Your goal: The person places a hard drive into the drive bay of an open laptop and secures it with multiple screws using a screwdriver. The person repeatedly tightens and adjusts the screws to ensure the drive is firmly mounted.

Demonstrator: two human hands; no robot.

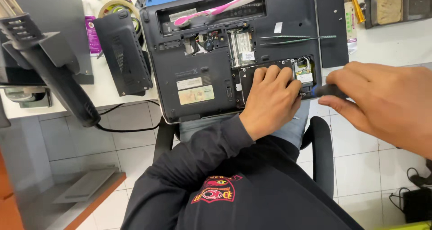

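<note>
White workbench (396,45) above a pale tiled floor; person seated at its edge. Far left, a dark heat-gun-like tool (54,72) hangs over the edge; beside it lies a detached black cover panel (123,54). Centre: black laptop (198,54), underside up, overhanging the bench edge, bays uncovered, memory board and small card exposed, two pale labels on the shell. A pink toothbrush (225,6) rests across its top bay, tweezers (297,38) to the right. Left hand (270,101) lies flat, fingers pressed on the drive bay. Right hand (387,104) is closed around a dark-handled screwdriver (326,91), tip at the bay's right edge.
</note>
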